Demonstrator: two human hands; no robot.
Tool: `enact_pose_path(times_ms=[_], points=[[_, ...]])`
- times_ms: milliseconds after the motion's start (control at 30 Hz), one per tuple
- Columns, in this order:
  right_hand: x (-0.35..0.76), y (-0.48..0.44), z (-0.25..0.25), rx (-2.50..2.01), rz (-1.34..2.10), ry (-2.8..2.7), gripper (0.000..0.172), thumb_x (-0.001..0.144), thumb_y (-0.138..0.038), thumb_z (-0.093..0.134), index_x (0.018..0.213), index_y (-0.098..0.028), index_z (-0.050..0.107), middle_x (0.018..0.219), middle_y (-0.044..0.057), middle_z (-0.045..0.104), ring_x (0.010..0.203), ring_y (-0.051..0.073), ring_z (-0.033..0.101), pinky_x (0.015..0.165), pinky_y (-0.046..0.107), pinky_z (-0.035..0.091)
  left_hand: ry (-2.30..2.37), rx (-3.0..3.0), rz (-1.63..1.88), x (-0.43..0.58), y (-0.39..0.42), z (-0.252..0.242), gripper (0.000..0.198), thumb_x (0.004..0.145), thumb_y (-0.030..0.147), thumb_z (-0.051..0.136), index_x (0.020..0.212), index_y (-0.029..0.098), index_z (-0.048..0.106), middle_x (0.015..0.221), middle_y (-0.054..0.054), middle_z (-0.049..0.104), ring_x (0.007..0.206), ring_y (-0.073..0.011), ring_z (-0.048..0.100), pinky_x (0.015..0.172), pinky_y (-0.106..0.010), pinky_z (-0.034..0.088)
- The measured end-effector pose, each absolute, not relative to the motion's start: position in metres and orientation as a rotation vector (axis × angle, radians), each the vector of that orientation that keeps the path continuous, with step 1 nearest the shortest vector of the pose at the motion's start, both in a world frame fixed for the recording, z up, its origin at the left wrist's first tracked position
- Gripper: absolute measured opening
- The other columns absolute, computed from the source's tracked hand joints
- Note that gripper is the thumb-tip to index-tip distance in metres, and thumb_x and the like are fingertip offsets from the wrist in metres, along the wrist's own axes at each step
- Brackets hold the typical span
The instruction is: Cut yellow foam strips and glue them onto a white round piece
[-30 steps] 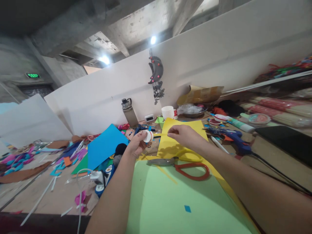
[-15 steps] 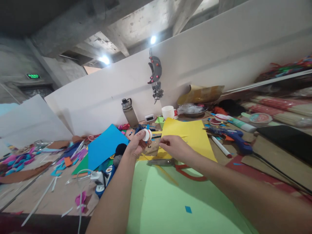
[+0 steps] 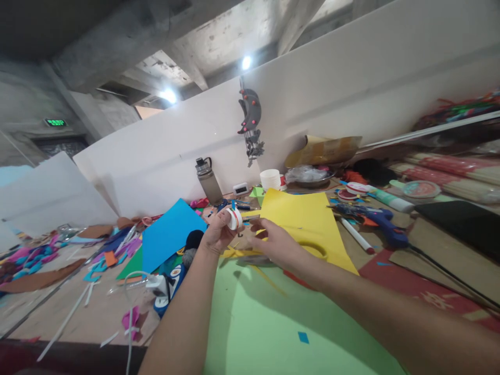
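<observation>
My left hand (image 3: 219, 232) grips a small white round piece (image 3: 235, 219) with a red band, like a little paper cup, and a bit of blue stands at its top. To its right, my right hand (image 3: 275, 240) has its thumb and fingers parted, with nothing visible between them. Scissors lie under my right hand and forearm; part of a red handle (image 3: 299, 279) shows. A yellow loop (image 3: 318, 248) shows beyond the wrist. Beneath are a light green sheet (image 3: 250, 323) and a yellow sheet (image 3: 300, 211).
A blue sheet (image 3: 170, 232) and a power strip (image 3: 169, 297) lie left. Behind stand a grey bottle (image 3: 210, 182) and white paper cups (image 3: 270, 179). At right are a glue gun (image 3: 385, 226) with its cord, a white marker (image 3: 357, 236) and a black panel (image 3: 461, 226).
My right hand has moved slightly left toward the white piece and its fingers have spread. The white piece has turned a little in my left hand. The yellow loop has come into view.
</observation>
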State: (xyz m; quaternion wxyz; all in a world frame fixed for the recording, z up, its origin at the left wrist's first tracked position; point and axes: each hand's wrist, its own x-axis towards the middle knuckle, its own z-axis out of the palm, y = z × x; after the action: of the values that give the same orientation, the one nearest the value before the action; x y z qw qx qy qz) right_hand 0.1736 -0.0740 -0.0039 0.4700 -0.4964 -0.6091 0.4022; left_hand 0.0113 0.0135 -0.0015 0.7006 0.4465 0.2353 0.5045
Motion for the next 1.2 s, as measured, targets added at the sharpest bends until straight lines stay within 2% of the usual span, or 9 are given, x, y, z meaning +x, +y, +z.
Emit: enact_pose_path(times_ms=[67,167,433,767,1067,1200], points=[[0.175,-0.07,-0.003,-1.162,1.136,-1.302,0.037,0.075,-0.027,0.061,0.11,-0.016,0.054,0.113,0.01,0.06,0.085,0.016,0.061,0.07,0.028,0.051,0.546,0.987,1.101,0.012,0.013,-0.002,0.042,0.056,0.032,0.085,0.089,0.017,0.062,0.072,0.0,0.063,0.061,-0.013,0.06,0.06,-0.029,0.055],[0.177,-0.066,-0.003,-1.002,1.249,-1.116,0.032,0.073,-0.028,0.062,0.102,-0.016,0.055,0.116,0.01,0.059,0.087,0.016,0.06,0.068,0.027,0.051,0.547,1.006,1.08,0.015,0.014,-0.003,0.041,0.058,0.033,0.084,0.088,0.016,0.062,0.071,0.0,0.063,0.061,-0.0128,0.06,0.06,-0.028,0.055],[0.179,-0.061,-0.007,-0.843,1.224,-0.962,0.037,0.065,-0.027,0.068,0.1,-0.021,0.061,0.104,0.004,0.066,0.088,0.017,0.059,0.07,0.028,0.048,0.529,1.018,1.075,0.018,0.02,-0.008,0.038,0.062,0.035,0.081,0.088,0.014,0.062,0.077,-0.002,0.065,0.064,-0.012,0.061,0.059,-0.025,0.054],[0.182,-0.059,-0.007,-0.866,1.251,-0.904,0.03,0.065,-0.038,0.073,0.086,-0.017,0.068,0.089,0.005,0.07,0.082,0.017,0.059,0.07,0.029,0.045,0.491,1.066,1.033,0.02,0.014,-0.007,0.039,0.064,0.032,0.081,0.093,0.017,0.061,0.077,-0.001,0.065,0.063,-0.012,0.061,0.059,-0.026,0.053],[0.186,-0.061,0.0,-0.814,1.252,-0.885,0.027,0.06,-0.037,0.076,0.077,-0.017,0.07,0.076,0.002,0.068,0.071,0.013,0.057,0.065,0.026,0.042,0.378,1.178,0.964,0.018,0.004,0.002,0.038,0.063,0.028,0.082,0.092,0.018,0.06,0.085,-0.002,0.066,0.073,-0.0131,0.064,0.067,-0.026,0.051],[0.188,-0.059,0.003,-0.843,1.159,-0.875,0.024,0.061,-0.036,0.075,0.075,-0.018,0.069,0.073,0.001,0.067,0.069,0.013,0.057,0.065,0.027,0.044,0.353,1.258,0.937,0.017,0.002,0.006,0.034,0.062,0.027,0.082,0.086,0.019,0.06,0.101,-0.005,0.067,0.09,-0.0193,0.065,0.082,-0.036,0.051]])
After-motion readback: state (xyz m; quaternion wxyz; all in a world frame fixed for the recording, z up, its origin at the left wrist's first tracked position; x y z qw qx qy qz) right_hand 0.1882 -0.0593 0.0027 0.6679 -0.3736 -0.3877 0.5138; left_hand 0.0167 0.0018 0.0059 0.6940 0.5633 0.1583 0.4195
